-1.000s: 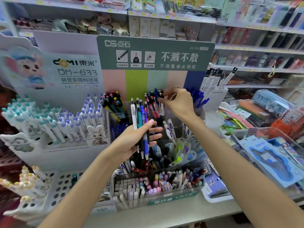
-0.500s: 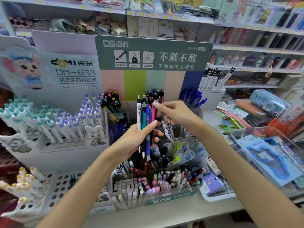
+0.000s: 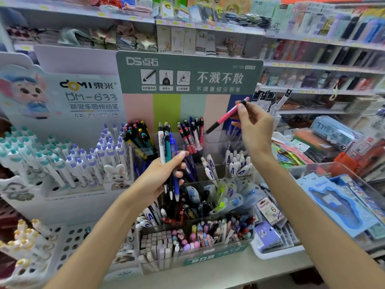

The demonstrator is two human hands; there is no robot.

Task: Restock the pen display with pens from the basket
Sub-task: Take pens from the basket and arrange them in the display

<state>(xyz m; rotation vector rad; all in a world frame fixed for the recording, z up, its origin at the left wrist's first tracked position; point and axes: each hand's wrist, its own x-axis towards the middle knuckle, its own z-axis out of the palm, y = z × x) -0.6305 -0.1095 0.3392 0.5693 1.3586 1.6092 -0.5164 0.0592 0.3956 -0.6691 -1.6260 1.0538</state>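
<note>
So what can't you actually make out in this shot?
- The basket: nowhere in the head view.
- Top shelf goods: blurred, unreadable.
- Print on the pens held by the left hand: too small.
- Top of the pink pen: partly covered by the right hand.

Pink pen (image 3: 226, 116): black-tipped, tilted, tip down-left, raised above the pen display (image 3: 193, 155). Bunch of pens (image 3: 167, 155): white, teal, blue, upright before the display's clear compartments, which hold standing pens.
</note>
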